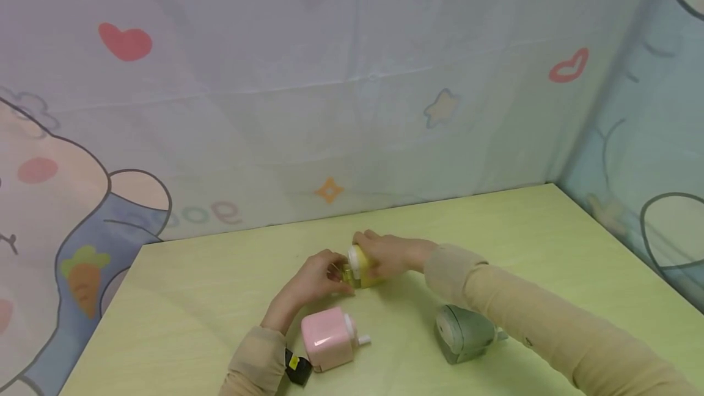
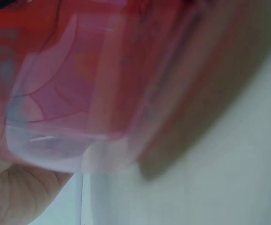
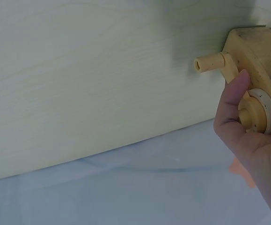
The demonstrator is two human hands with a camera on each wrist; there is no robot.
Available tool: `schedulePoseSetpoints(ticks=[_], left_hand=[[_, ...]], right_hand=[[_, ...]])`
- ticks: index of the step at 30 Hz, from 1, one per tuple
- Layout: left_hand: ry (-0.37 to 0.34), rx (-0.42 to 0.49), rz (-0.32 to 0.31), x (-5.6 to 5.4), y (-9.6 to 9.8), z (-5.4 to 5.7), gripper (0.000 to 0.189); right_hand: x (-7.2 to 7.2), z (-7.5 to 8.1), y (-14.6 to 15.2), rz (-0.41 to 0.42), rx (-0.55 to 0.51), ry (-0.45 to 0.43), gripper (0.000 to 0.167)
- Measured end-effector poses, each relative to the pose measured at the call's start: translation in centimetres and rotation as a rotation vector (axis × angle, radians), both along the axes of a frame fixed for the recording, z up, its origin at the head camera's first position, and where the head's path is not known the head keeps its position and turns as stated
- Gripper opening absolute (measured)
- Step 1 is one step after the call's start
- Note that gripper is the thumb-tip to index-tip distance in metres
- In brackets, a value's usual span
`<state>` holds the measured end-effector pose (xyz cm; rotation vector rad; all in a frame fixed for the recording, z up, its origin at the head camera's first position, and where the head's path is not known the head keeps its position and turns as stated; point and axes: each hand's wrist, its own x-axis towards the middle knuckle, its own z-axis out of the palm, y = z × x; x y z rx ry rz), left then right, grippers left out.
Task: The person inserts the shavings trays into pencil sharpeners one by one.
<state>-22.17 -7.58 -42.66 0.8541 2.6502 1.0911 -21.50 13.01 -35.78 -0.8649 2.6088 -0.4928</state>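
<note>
A yellow crank pencil sharpener (image 1: 365,266) with a white ring is between the two hands, above the table. The right hand (image 1: 387,255) grips its body from the right; in the right wrist view the thumb lies beside the yellow crank (image 3: 210,62). From the left, the left hand (image 1: 316,277) pinches the see-through yellow part (image 1: 348,275) at its other end, fingertips partly hidden. A pink pencil sharpener (image 1: 329,340) with a white crank stands near the left wrist. Under the right forearm is a grey-green pencil sharpener (image 1: 464,333), partly covered by the sleeve.
A small black box (image 1: 299,368) with a yellow mark is beside the left sleeve, close to the pink sharpener. The pale table (image 1: 220,298) ends at a printed cloth backdrop (image 1: 275,139). A blurred pink-red surface (image 2: 79,84) fills much of the left wrist view.
</note>
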Motion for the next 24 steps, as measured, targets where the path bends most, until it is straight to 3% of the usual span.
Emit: schedulePoseSetpoints(ticks=[14,20,24], left_hand=[[0.005,-0.004,0.009,-0.1,0.9,-0.2,0.054],[0.041,-0.012,-0.012,-0.3,1.9,-0.1,0.043],[0.025,-0.021,-0.01,-0.2,2.3,0.2,0.039]], right_hand=[[0.1,0.1,0.7,0.031,-0.024,0.003,0.043],[0.0,-0.1,1.1,0.032,-0.024,0.02,0.044],[0.1,0.0,1.2,0.029,-0.042,0.008,0.042]])
